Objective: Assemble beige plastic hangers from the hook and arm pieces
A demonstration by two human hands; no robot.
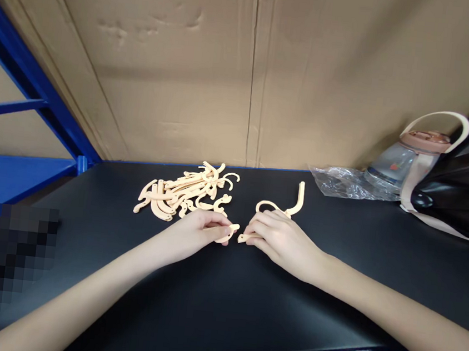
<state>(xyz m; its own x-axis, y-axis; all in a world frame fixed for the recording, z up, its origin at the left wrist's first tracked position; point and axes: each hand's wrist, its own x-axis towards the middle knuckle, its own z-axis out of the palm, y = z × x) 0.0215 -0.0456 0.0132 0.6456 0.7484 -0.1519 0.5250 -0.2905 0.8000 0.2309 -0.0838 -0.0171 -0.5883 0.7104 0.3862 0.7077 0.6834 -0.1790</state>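
Observation:
My left hand [199, 232] rests on the black table top [221, 297], fingers pinched on a small cream plastic hook piece [228, 234]. Just beside it, my right hand [280, 237] is closed on a larger cream hook piece [285, 206] whose curved arm sticks up and away behind the fingers; its short end pokes out toward the left hand's piece. The two pieces' ends are nearly touching. A pile of several more cream hook pieces [186, 193] lies just behind my left hand.
A cardboard wall [245, 70] closes the back of the table. At the back right lie a crumpled clear plastic bag [349, 183], a water bottle with a pink lid and strap [408, 157] and a black bag [463, 188]. Blue shelf frame [28, 98] stands left.

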